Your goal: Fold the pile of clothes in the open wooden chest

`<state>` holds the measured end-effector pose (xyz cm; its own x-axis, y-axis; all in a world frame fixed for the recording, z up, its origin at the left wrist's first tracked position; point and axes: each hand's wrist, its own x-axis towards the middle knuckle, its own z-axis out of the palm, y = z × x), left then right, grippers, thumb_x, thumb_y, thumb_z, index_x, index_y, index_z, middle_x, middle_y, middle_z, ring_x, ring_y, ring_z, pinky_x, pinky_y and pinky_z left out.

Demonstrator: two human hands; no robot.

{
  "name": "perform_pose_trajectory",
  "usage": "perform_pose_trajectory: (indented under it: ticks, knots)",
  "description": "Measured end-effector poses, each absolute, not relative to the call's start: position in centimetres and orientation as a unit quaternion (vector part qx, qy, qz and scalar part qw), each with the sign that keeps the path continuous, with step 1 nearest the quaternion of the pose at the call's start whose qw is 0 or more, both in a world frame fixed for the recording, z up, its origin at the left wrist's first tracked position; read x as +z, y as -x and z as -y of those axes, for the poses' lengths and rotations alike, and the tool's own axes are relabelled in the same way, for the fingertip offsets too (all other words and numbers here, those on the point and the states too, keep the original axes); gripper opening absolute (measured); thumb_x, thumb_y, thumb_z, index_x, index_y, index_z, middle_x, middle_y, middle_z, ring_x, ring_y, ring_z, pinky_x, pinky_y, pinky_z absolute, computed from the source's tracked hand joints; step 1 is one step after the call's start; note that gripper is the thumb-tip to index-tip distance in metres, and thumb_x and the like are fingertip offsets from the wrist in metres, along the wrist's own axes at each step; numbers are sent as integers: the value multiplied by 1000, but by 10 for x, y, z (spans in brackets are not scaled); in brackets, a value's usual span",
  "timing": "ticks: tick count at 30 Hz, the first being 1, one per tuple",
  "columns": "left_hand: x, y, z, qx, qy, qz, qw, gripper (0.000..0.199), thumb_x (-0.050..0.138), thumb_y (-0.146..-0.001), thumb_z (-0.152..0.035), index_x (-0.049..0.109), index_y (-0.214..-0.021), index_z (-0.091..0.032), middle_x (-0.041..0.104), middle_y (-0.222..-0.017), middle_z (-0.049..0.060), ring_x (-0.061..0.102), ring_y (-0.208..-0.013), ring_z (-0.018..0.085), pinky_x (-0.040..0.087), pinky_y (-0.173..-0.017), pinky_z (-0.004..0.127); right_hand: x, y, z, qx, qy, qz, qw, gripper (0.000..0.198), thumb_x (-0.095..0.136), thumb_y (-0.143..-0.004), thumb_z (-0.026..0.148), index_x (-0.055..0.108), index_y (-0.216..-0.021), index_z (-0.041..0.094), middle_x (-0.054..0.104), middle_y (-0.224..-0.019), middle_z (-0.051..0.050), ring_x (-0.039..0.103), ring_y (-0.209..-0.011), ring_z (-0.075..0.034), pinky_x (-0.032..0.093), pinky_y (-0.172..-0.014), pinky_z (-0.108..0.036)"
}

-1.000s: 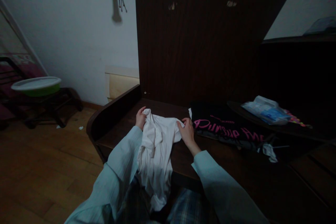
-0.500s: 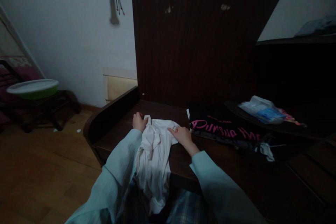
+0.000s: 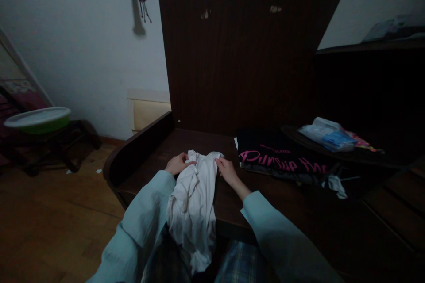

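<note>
A crumpled white cloth garment (image 3: 197, 199) lies on the dark wooden surface (image 3: 175, 139) and hangs over its front edge toward my lap. My left hand (image 3: 177, 163) grips the garment's upper left side, thumb reaching across the fabric. At the upper right corner my right hand (image 3: 227, 170) pinches the cloth between thumb and fingers. To the right of that hand lies a folded black garment with pink lettering (image 3: 282, 154); neither hand touches it.
A plastic packet (image 3: 327, 135) rests on a dark rounded board at the right. The surface has a raised side panel (image 3: 136, 141) on its left and a tall dark panel (image 3: 245, 62) behind. Further left, a green basin (image 3: 40, 121) sits on a low stool.
My left hand has shifted from the corner onto the garment's side, and the cloth's top edge is gathered narrower. My right hand has moved slightly left. The camera view has shifted a little.
</note>
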<state>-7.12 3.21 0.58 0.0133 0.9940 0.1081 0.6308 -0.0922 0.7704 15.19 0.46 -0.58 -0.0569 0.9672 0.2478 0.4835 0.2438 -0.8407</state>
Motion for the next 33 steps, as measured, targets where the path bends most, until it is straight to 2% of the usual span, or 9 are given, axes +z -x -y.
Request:
perform_pose_trajectory:
  ticks: [3, 6, 11, 16, 22, 24, 28, 30, 33]
  knots:
    - [1, 76, -29, 343, -699, -507, 371, 30, 71, -50, -34, 58, -73, -20, 49, -51, -5, 48, -51, 13, 35, -52, 22, -11, -147, -10, 409, 517, 579, 479, 32, 43, -71, 49, 51, -60, 20, 50, -47, 4, 49, -44, -12, 37, -43, -23]
    - [-2, 76, -29, 379, -699, -424, 433, 26, 67, -57, -30, 59, -79, -17, 55, -60, -3, 49, -55, 11, 37, -54, 21, -12, -144, -13, 499, 469, 491, 538, 27, 50, -69, 44, 56, -68, 19, 60, -58, 1, 57, -58, -15, 44, -53, -26]
    - [5, 79, -35, 510, -619, -428, 417, 10, 60, -61, -26, 61, -63, -16, 61, -69, 2, 54, -69, 14, 40, -66, 22, -6, -148, -14, 605, 399, 334, 603, 11, 54, -67, 27, 58, -63, 17, 65, -61, -2, 61, -71, -19, 48, -67, -29]
    - [12, 92, -38, 643, -404, -488, 431, 17, 58, -59, -27, 62, -70, -15, 64, -71, 2, 57, -72, 15, 42, -66, 24, 1, -156, -11, 679, 367, 241, 589, 15, 49, -71, 24, 55, -59, 18, 65, -58, -3, 62, -75, -20, 49, -70, -29]
    - [10, 86, -36, 565, -382, -442, 583, 39, 58, -63, -43, 61, -88, -13, 65, -80, 5, 60, -80, 19, 47, -69, 27, 5, -157, -6, 689, 332, 266, 586, 5, 55, -66, 20, 56, -71, 20, 63, -57, 1, 62, -71, -18, 49, -66, -29]
    - [8, 81, -34, 526, -431, -433, 591, 48, 66, -59, -41, 58, -98, -14, 64, -91, 6, 59, -87, 20, 46, -75, 28, 6, -157, -3, 677, 315, 315, 586, 20, 56, -61, 15, 56, -80, 22, 65, -64, 3, 62, -71, -16, 48, -66, -28]
    - [-1, 78, -32, 434, -546, -421, 579, 81, 78, -43, -22, 46, -117, -17, 52, -118, 9, 50, -106, 24, 40, -89, 32, 6, -154, 3, 676, 287, 425, 530, 44, 58, -54, 11, 54, -96, 25, 64, -90, 2, 60, -80, -16, 46, -68, -26]
    - [-5, 78, -32, 412, -579, -417, 567, 91, 78, -40, -18, 40, -123, -17, 45, -125, 11, 46, -110, 25, 37, -93, 34, 5, -151, 6, 686, 288, 454, 491, 48, 61, -53, 13, 52, -98, 26, 61, -98, 1, 59, -83, -15, 45, -69, -25]
    - [-7, 78, -34, 392, -601, -407, 565, 94, 77, -43, -20, 34, -127, -15, 45, -125, 13, 46, -109, 25, 37, -92, 36, 2, -148, 6, 685, 337, 458, 455, 47, 66, -50, 15, 53, -94, 24, 59, -95, 0, 58, -76, -11, 44, -65, -22]
